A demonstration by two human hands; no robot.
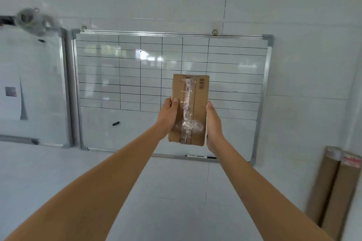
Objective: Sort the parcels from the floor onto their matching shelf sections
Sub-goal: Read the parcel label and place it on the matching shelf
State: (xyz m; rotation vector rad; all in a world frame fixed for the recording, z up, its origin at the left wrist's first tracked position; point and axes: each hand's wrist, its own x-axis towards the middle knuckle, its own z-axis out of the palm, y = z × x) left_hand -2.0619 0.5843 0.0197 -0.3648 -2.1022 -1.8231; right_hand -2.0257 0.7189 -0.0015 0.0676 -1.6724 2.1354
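A small brown cardboard parcel with clear tape down its middle and a barcode near its top right corner is held upright at arm's length in front of a wall. My left hand grips its left edge, thumb lying on the front face. My right hand holds its right edge, thumb along the side. No shelf and no floor parcels are in view.
A whiteboard with a drawn grid hangs on the white tiled wall behind the parcel, and a second board hangs to its left. Two cardboard tubes lean in the right corner.
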